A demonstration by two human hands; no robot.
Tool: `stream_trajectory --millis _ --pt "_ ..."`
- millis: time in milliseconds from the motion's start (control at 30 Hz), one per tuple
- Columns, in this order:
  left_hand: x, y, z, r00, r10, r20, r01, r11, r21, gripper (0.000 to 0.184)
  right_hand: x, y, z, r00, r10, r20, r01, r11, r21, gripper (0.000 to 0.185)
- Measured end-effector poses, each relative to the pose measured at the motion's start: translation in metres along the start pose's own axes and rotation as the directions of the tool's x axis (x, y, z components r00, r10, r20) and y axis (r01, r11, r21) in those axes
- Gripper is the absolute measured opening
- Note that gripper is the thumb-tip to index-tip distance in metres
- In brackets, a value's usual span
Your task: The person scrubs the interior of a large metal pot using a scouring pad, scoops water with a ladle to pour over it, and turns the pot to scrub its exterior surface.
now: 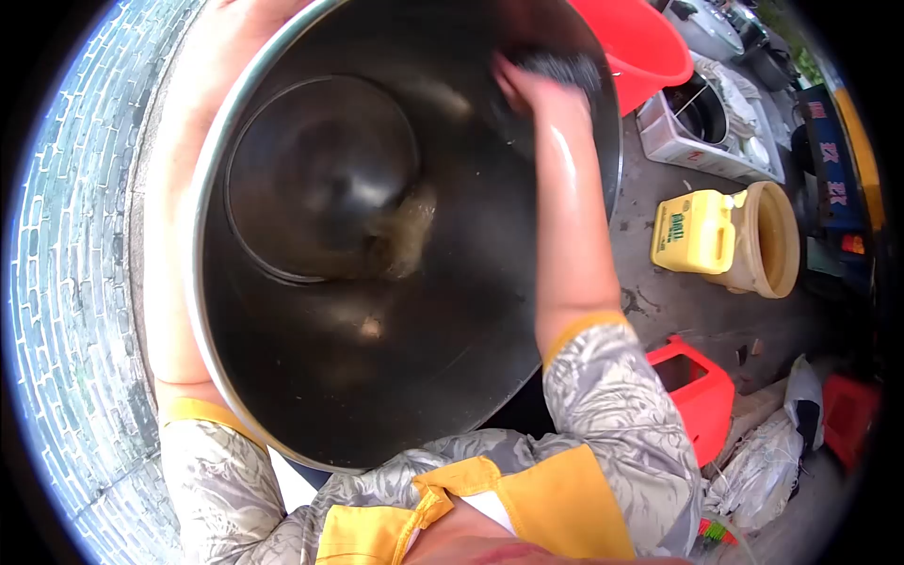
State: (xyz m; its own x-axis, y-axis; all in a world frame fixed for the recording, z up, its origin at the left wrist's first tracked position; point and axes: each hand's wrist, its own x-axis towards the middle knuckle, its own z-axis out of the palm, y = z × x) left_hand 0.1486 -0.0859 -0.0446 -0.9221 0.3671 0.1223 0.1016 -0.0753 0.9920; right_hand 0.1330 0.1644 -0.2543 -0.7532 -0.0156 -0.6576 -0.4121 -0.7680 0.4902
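A large deep metal pot [471, 311] is tilted toward me, its dark inside facing up. Some murky water [410, 235] lies by the round base. Inside, against the upper right wall, my right hand [537, 89] is closed on a grey, shiny steel wool scrubber [565, 68]; motion blurs the fingers a little. My left arm runs along the pot's left outer side. Only part of my left hand [250, 9] shows by the rim at the top edge of the view, with its fingers out of sight.
A brick-patterned wall or paving [75, 282] lies left. To the right are a red basin [640, 47], a white crate [716, 155] with a pot, a yellow jug [692, 231], a beige bucket [777, 240], a red plastic stool [702, 400] and white sacks [758, 476].
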Motion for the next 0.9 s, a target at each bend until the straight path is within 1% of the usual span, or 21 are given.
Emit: stream_trajectory --millis 33,67,133,200,233,267,333,367,433,467,500,533,567,600,633,667,700,733,767,833,900 --pt "0.003 0.001 0.001 1.000 -0.003 0.006 0.003 1.000 -0.018 0.026 -0.020 -0.032 -0.009 0.964 -0.061 -0.259 0.101 0.984 0.145 0.046" --pt "0.004 0.001 0.003 1.000 -0.003 0.010 0.003 1.000 -0.024 0.026 -0.040 -0.035 -0.014 0.948 -0.130 -0.292 0.167 0.980 0.106 0.053" --pt "0.007 0.001 0.008 1.000 -0.017 0.024 0.018 0.999 -0.030 0.025 -0.057 -0.025 -0.004 0.976 -0.149 -0.162 0.145 0.989 -0.035 0.052" --pt "0.007 0.000 0.018 0.999 -0.024 0.034 0.024 0.999 -0.023 0.024 -0.064 0.003 0.006 0.994 -0.095 0.054 0.106 0.963 -0.247 0.052" --pt "0.007 0.000 0.021 0.999 -0.031 0.033 0.032 0.999 -0.033 0.024 -0.071 0.029 0.004 0.981 -0.072 0.179 0.138 0.910 -0.392 0.052" --pt "0.010 -0.002 0.021 0.999 -0.013 0.030 0.013 1.000 -0.008 0.024 -0.078 0.057 -0.003 0.950 -0.051 0.309 0.218 0.816 -0.536 0.052" --pt "0.014 -0.004 0.017 1.000 0.001 0.026 -0.002 1.000 0.031 0.024 -0.100 0.121 -0.042 0.802 -0.024 0.597 0.542 0.450 -0.710 0.053" --pt "0.013 -0.006 0.016 1.000 0.008 0.025 -0.009 0.999 0.035 0.025 -0.115 0.152 -0.071 0.696 0.017 0.718 0.695 0.239 -0.679 0.053" --pt "0.014 -0.006 0.013 1.000 0.012 0.023 -0.013 0.999 0.048 0.025 -0.148 0.193 -0.153 0.521 0.235 0.821 0.852 -0.081 -0.517 0.054" --pt "0.016 -0.005 0.010 1.000 0.014 0.022 -0.015 0.998 0.059 0.025 -0.165 0.194 -0.207 0.478 0.427 0.768 0.875 -0.154 -0.460 0.054" --pt "0.016 -0.005 0.008 1.000 0.016 0.023 -0.017 0.998 0.061 0.025 -0.174 0.169 -0.259 0.429 0.662 0.615 0.873 -0.128 -0.471 0.061" --pt "0.012 -0.004 0.007 0.999 0.022 0.024 -0.023 0.998 0.062 0.026 -0.170 0.121 -0.293 0.518 0.829 0.210 0.729 -0.300 -0.615 0.064" --pt "0.015 -0.003 0.002 0.999 0.025 0.027 -0.027 0.997 0.074 0.026 -0.156 0.072 -0.303 0.521 0.838 -0.165 0.704 -0.531 -0.472 0.066" --pt "0.009 -0.001 0.001 0.999 0.029 0.021 -0.030 0.997 0.077 0.026 -0.127 0.012 -0.311 0.574 0.736 -0.360 0.743 -0.652 -0.150 0.065" --pt "0.006 -0.001 -0.003 1.000 0.025 0.016 -0.026 0.996 0.083 0.026 -0.115 -0.034 -0.269 0.692 0.578 -0.432 0.689 -0.707 0.157 0.057" --pt "0.002 -0.002 -0.007 1.000 0.018 0.012 -0.019 0.996 0.087 0.027 -0.060 -0.105 -0.264 0.741 0.628 -0.239 0.670 -0.663 0.333 0.041" --pt "-0.002 -0.002 -0.011 1.000 0.010 0.017 -0.012 0.995 0.102 0.027 -0.090 -0.059 -0.169 0.939 0.243 -0.241 0.328 -0.436 0.838 0.030" --pt "-0.006 0.000 -0.011 1.000 0.009 0.016 -0.011 0.994 0.111 0.027 -0.066 -0.073 -0.135 0.934 0.353 -0.052 0.179 -0.335 0.925 0.031" --pt "-0.010 0.001 -0.012 1.000 0.009 0.016 -0.011 0.993 0.117 0.027 -0.032 -0.085 -0.116 0.825 0.559 0.080 0.088 -0.266 0.960 0.030" --pt "-0.015 0.004 -0.017 1.000 0.011 0.011 -0.012 0.992 0.124 0.028 0.009 -0.055 -0.091 0.820 0.566 0.084 0.066 -0.239 0.969 0.031" --pt "-0.021 0.006 -0.023 1.000 0.002 0.002 -0.003 0.991 0.137 0.028 0.057 -0.037 -0.109 0.821 0.563 0.093 0.041 -0.222 0.974 0.032"
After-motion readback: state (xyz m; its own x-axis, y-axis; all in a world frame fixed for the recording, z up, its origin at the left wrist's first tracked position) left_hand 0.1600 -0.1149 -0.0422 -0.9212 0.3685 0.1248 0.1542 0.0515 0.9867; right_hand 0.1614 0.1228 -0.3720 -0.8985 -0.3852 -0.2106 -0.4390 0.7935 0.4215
